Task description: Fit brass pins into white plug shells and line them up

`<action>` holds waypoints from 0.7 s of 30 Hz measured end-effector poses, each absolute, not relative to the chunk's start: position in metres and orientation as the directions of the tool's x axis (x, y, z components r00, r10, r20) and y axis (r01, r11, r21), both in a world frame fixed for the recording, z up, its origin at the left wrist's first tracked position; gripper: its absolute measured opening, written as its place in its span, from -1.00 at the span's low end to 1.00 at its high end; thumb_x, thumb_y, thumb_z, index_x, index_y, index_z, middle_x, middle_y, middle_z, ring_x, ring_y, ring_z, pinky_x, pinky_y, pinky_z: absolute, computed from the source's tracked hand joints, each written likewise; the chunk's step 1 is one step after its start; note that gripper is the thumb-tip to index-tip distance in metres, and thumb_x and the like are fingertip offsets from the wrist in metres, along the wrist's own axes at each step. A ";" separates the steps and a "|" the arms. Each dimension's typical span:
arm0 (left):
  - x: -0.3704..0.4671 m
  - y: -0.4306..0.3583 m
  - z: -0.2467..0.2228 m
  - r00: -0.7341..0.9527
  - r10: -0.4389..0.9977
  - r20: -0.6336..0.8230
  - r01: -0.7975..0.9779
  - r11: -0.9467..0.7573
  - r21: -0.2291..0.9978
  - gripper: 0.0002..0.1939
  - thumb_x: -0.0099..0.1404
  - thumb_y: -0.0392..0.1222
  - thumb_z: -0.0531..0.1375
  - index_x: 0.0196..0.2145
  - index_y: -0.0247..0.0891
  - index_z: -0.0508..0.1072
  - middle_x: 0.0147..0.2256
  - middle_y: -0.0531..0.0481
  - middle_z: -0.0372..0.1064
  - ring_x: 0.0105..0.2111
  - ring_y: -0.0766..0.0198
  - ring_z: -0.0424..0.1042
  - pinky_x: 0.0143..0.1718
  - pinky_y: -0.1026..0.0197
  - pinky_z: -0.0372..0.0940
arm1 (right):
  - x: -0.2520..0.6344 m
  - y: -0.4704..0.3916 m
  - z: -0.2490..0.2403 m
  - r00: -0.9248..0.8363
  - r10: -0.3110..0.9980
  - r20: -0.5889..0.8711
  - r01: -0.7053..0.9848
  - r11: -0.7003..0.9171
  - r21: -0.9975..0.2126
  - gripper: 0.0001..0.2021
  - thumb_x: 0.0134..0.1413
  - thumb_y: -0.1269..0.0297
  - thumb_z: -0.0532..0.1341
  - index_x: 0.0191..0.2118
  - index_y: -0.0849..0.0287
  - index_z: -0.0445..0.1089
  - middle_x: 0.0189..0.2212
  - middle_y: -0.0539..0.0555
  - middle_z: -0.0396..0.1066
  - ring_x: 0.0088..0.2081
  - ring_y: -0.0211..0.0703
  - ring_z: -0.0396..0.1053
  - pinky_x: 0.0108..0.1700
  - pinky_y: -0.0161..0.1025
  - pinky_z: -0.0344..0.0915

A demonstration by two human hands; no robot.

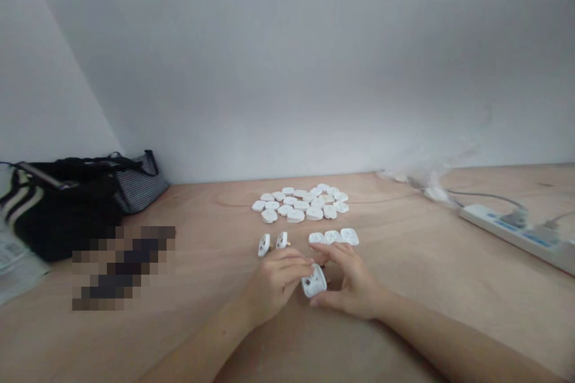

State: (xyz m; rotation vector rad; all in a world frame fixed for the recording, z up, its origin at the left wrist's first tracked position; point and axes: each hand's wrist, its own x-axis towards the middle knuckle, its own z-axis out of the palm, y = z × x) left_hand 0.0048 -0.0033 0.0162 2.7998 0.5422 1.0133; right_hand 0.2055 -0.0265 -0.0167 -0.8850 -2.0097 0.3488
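My right hand [350,281] grips an open white plug [313,283] between thumb and fingers. The plug is tilted, with its hollow inner side and a metal part facing me. My left hand [274,278] has its fingers bent together, their tips at the plug's upper edge. Whatever they pinch, if anything, is hidden. Beyond my left hand, two similar plugs [264,245] stand on edge with their pins pointing right. Just past my right fingers, three white plug covers [332,237] lie in a row, partly covered by the hand.
Several white plug covers [295,215] are spread farther back on the wooden table [206,221]. A white power strip [507,230] with cords lies at right, near clear plastic [431,182]. Black bags [67,203] and a blurred-out dark object [126,269] are at left.
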 end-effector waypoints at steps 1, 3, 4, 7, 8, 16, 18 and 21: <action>0.004 -0.004 0.018 0.711 0.380 0.592 0.308 -0.925 0.223 -0.73 0.31 -0.38 0.02 -0.12 -0.22 0.43 -0.15 -0.08 0.46 -0.11 0.20 0.38 -0.05 0.13 0.28 | 0.206 -0.026 -0.017 -0.351 0.703 0.618 0.455 0.705 -0.544 -0.18 -0.30 0.13 0.41 0.14 0.09 0.07 -0.22 0.10 0.40 -0.18 0.00 0.31 -0.07 -0.03 0.14; 0.002 -0.006 0.021 0.683 0.428 0.592 0.361 -0.902 0.236 -0.69 0.31 -0.34 0.03 -0.01 -0.23 0.36 -0.08 -0.10 0.41 -0.05 0.19 0.35 0.02 0.09 0.22 | 0.208 -0.025 -0.016 -0.333 0.715 0.614 0.471 0.691 -0.549 -0.18 -0.32 0.12 0.42 0.13 0.09 0.09 -0.22 0.11 0.40 -0.17 0.02 0.31 -0.08 -0.03 0.15; 0.001 -0.007 0.022 0.659 0.463 0.592 0.392 -0.884 0.255 -0.68 0.31 -0.29 0.05 0.02 -0.23 0.32 -0.06 -0.11 0.40 -0.05 0.18 0.34 0.03 0.08 0.21 | 0.209 -0.025 -0.016 -0.321 0.723 0.611 0.479 0.681 -0.554 -0.17 -0.34 0.11 0.42 0.13 0.09 0.10 -0.21 0.12 0.40 -0.16 0.03 0.31 -0.07 -0.02 0.15; -0.001 -0.010 0.025 0.634 0.549 0.545 0.436 -0.836 0.335 -0.55 0.18 -0.08 0.22 0.02 -0.20 0.31 -0.09 -0.10 0.41 -0.09 0.13 0.37 -0.02 0.10 0.26 | 0.212 -0.023 -0.017 -0.290 0.742 0.605 0.485 0.659 -0.575 -0.11 -0.41 0.08 0.44 0.13 0.07 0.08 -0.19 0.12 0.42 -0.13 0.07 0.31 -0.03 0.02 0.11; -0.001 -0.010 0.024 0.652 0.560 0.511 0.432 -0.829 0.356 -0.47 0.11 -0.02 0.27 0.02 -0.18 0.31 -0.09 -0.09 0.41 -0.10 0.12 0.38 -0.04 0.11 0.27 | 0.213 -0.023 -0.017 -0.282 0.746 0.603 0.483 0.654 -0.583 -0.09 -0.43 0.07 0.45 0.13 0.06 0.08 -0.18 0.13 0.43 -0.12 0.08 0.32 -0.01 0.04 0.10; 0.005 -0.011 0.016 0.652 0.635 0.414 0.432 -0.760 0.485 -0.42 0.08 -0.06 0.31 0.05 -0.14 0.28 -0.03 -0.02 0.38 -0.05 0.14 0.37 -0.02 0.17 0.25 | 0.210 -0.023 -0.016 -0.301 0.759 0.577 0.438 0.648 -0.623 0.03 -0.54 0.06 0.47 0.16 0.06 0.02 -0.22 0.11 0.47 -0.10 0.12 0.34 -0.01 0.04 0.12; 0.004 -0.012 0.017 0.623 0.662 0.417 0.458 -0.741 0.491 -0.41 0.09 -0.09 0.30 0.06 -0.13 0.25 -0.02 -0.02 0.37 -0.04 0.14 0.36 -0.01 0.16 0.25 | 0.214 -0.021 -0.015 -0.326 0.745 0.582 0.443 0.664 -0.602 0.03 -0.53 0.07 0.47 0.17 0.07 0.02 -0.15 0.14 0.44 -0.07 0.11 0.31 0.00 0.05 0.10; 0.003 -0.012 0.017 0.560 0.703 0.439 0.504 -0.709 0.493 -0.39 0.10 -0.15 0.28 0.09 -0.14 0.19 -0.03 -0.05 0.37 -0.04 0.13 0.36 0.02 0.10 0.22 | 0.224 -0.015 -0.013 -0.346 0.759 0.552 0.535 0.643 -0.548 -0.35 -0.26 0.09 0.39 0.04 0.07 0.26 -0.10 0.15 0.39 -0.06 0.06 0.29 -0.01 0.00 0.13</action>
